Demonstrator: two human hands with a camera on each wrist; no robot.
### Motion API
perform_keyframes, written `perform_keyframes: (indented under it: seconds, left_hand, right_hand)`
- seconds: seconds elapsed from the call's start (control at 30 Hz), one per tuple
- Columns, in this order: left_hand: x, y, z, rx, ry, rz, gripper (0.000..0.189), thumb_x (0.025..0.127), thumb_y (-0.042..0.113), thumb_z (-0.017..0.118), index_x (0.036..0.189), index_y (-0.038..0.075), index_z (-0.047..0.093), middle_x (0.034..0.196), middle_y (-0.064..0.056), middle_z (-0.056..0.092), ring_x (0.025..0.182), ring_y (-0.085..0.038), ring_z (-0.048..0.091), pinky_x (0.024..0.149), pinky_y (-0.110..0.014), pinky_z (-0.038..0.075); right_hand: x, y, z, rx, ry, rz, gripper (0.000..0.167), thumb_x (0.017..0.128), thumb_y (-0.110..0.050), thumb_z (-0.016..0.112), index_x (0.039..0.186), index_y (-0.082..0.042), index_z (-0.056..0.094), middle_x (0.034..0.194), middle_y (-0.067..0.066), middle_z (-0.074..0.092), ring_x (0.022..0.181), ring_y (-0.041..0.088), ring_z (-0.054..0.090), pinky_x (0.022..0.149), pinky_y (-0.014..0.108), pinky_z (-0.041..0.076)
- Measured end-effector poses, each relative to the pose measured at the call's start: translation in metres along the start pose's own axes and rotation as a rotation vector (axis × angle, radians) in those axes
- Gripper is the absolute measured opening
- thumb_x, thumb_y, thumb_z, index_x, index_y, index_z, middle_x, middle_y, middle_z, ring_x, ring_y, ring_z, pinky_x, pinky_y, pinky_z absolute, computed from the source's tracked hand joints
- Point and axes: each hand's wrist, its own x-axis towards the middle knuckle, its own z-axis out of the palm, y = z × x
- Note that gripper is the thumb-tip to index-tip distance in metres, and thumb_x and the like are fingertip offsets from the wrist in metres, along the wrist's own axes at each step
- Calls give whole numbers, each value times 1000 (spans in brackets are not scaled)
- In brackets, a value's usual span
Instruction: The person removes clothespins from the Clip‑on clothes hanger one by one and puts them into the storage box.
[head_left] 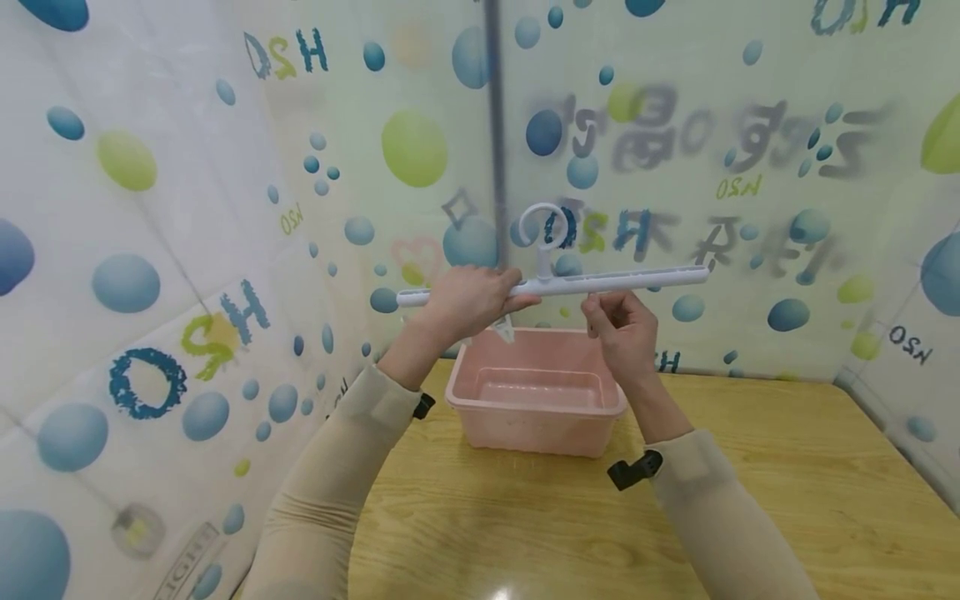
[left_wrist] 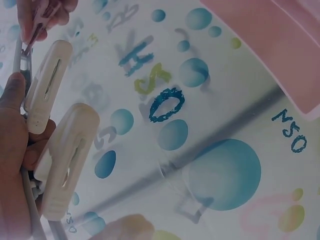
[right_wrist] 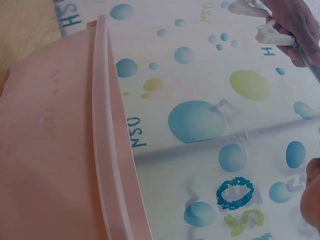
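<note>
In the head view my left hand (head_left: 474,302) grips the bar of a white clip hanger (head_left: 637,277) left of its round hook. The bar is held above the pink basin, its right end slightly raised. Two white clips hang from it, the nearer clip (left_wrist: 72,160) and the farther clip (left_wrist: 49,86) beside the left fingers in the left wrist view. Under the bar's right half is my right hand (head_left: 628,332), its fingers curled. In the left wrist view it pinches a pinkish clip (left_wrist: 44,20) at the bar; the head view does not show this clip clearly.
The pink rectangular basin (head_left: 536,429) stands on a wooden table (head_left: 480,517) below the hands. Patterned curtains (head_left: 412,75) with bubbles and lettering enclose the table's back and sides.
</note>
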Motion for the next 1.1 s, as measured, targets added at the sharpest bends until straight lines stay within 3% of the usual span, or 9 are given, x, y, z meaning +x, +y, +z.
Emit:
perform_keyframes:
  seconds: [0.2,0.57,0.9,0.97,1.1]
  left_hand:
    - [0,1,0,-2,-3,6,45,100,57,48,85,15,54,56,3,42,45,-15,42,44,-27,26]
    - [0,3,1,-8,-3,19,45,100,57,48,85,16,55,56,3,43,46,-15,43,44,-27,27]
    - [0,4,-3,-28,-20,25,44,101,56,48,86,15,55,58,2,44,46,-16,44,44,-27,27]
    - [0,4,-3,-29,-24,27,45,101,57,46,86,16,54,58,2,45,46,-16,44,44,-27,28]
    - [-1,3,0,-12,-22,20,47,101,58,44,86,15,54,58,2,45,46,-16,44,44,-27,28]
  right_hand:
    - [2,5,-4,195,-74,-17,9,94,-2,66,87,-5,63,76,-2,63,59,11,51,57,20,45]
    - [3,11,-10,453,-192,86,9,99,-4,59,92,-7,64,86,-1,66,62,10,48,59,19,42]
    - [4,9,-13,558,-279,145,16,103,-5,52,97,-9,66,80,-2,63,62,7,52,68,22,39]
    - [4,10,-13,574,-279,147,14,103,-5,52,97,-7,66,77,-2,62,62,8,51,68,22,40]
    - [3,11,-12,541,-236,134,8,98,-6,61,95,-9,67,86,-1,66,64,8,51,63,20,41]
